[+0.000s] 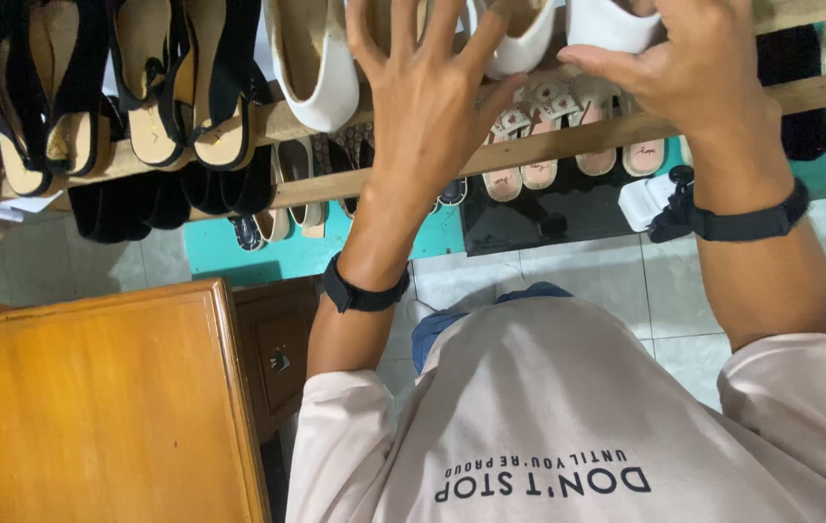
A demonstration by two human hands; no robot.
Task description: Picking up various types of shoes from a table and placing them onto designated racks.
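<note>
While the camera looks down over a pale shirt w/ dark lettering, both of the person's hands reach up to a slatted wooden shoe rack across the top of the frame. Left hand, top centre, is spread wide, fingers fanned apart, palm over the rack slats; fingertips sit near a white shoe at the top edge, but contact can't be told. Right hand, upper right, has fingers pressed together and curled over a second white shoe, thumb tip against its lower edge. Each wrist wears a black band.

Another white shoe hangs left of the left hand. Further left, upper left of frame, black & tan strap sandals fill the rack. Below the slats, centre-right, pink sandals stand in a row on a lower level. A white plug-like object lies just beside the right wrist. Lower left holds an orange-brown wooden cabinet. Floor is pale tile, w/ a teal strip under the rack.
</note>
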